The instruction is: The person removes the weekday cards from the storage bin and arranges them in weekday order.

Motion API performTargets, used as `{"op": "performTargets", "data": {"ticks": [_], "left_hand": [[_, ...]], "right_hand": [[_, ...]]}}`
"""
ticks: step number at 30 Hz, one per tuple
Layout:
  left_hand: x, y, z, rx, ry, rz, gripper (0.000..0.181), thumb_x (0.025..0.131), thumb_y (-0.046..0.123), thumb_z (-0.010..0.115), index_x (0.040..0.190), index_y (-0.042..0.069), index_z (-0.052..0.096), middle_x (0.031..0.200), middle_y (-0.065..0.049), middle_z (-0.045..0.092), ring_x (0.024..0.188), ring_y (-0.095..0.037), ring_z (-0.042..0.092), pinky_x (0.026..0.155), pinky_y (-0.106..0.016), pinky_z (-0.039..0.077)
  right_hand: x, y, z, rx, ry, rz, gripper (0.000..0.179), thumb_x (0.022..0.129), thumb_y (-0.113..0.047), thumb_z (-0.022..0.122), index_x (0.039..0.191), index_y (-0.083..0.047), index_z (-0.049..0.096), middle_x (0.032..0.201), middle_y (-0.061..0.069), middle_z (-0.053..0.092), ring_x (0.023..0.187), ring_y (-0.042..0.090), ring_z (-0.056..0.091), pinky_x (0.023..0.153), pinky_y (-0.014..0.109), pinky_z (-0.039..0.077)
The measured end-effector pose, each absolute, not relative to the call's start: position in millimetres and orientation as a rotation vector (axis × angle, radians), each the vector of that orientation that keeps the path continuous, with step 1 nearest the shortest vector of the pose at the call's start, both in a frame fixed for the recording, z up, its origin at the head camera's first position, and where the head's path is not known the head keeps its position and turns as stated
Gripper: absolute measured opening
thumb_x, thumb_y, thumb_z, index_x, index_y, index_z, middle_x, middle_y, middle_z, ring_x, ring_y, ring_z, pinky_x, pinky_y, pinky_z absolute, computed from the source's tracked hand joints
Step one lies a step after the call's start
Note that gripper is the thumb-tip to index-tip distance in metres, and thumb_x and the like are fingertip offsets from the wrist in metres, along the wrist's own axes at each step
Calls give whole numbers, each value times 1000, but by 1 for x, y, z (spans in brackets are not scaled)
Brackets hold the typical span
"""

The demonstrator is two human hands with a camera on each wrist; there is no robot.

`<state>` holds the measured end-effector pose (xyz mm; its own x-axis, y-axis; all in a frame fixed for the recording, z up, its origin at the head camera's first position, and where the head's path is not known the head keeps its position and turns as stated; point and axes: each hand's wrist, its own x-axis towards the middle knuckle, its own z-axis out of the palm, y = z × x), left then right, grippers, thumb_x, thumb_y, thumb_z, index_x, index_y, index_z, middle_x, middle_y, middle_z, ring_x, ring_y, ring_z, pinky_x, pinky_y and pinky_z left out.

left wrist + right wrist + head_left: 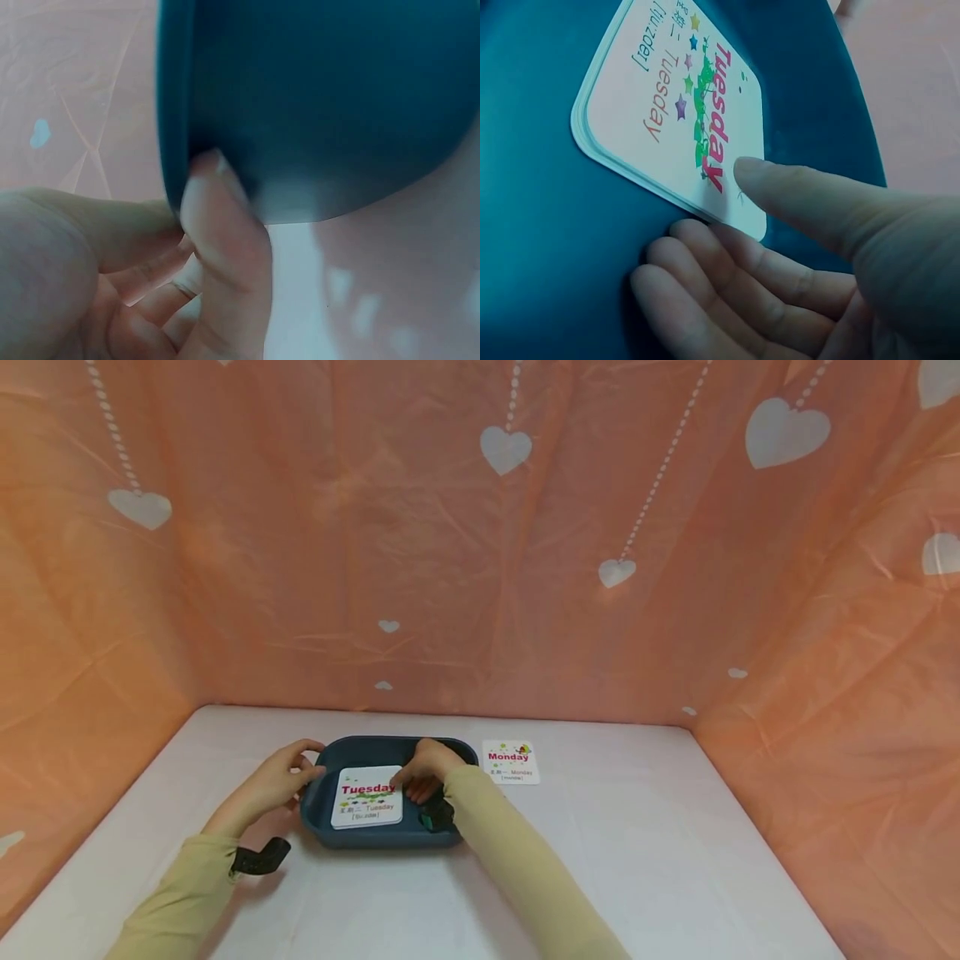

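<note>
A dark blue oval tray [375, 750] stands on the white surface. My left hand [272, 783] grips its left end; in the left wrist view, the thumb lies inside the tray wall [300, 97] and the index finger outside. Inside the tray lies a small stack of white cards, the top one a "Tuesday" card [366, 797] with rounded corners. My right hand [427, 768] reaches in and pinches the card at its edge. In the right wrist view, the thumb is on the printed face and the fingers [697, 232] are curled at the stack's side.
A "Monday" card [511, 762] lies flat just right of the tray. A black wrist device [260, 857] juts from the left sleeve. An orange curtain [450, 568] with white hearts stands behind and along both sides of the white table [637, 843].
</note>
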<state>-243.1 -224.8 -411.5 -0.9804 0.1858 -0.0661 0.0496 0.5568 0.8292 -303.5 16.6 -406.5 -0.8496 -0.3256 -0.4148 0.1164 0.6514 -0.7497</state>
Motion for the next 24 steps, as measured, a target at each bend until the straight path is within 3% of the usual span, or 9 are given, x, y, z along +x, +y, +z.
{"op": "performTargets", "data": {"ticks": [9, 16, 24], "left_hand": [[-244, -222, -415, 220, 2643, 1415, 43, 97, 9, 54, 134, -4, 38, 87, -17, 54, 59, -21, 54, 49, -33, 49], [-241, -224, -415, 195, 2635, 1410, 43, 97, 9, 54, 134, -4, 38, 88, -17, 54, 60, -21, 54, 49, -33, 49], [-241, -224, -408, 200, 2632, 1411, 42, 97, 9, 53, 134, -5, 38, 89, -18, 54, 57, -21, 53, 49, -33, 48]], "right_hand": [[-303, 20, -408, -179, 2360, -1055, 23, 77, -15, 80, 74, 5, 69, 64, 14, 64, 49, 18, 59, 58, 35, 55], [-299, 18, -409, -196, 2367, -1034, 24, 74, -15, 83, 73, 4, 69, 63, 12, 64, 48, 17, 58, 50, 30, 52], [-303, 15, -409, -187, 2398, -999, 25, 75, -18, 83, 70, 2, 68, 61, 11, 63, 48, 17, 59, 49, 30, 52]]}}
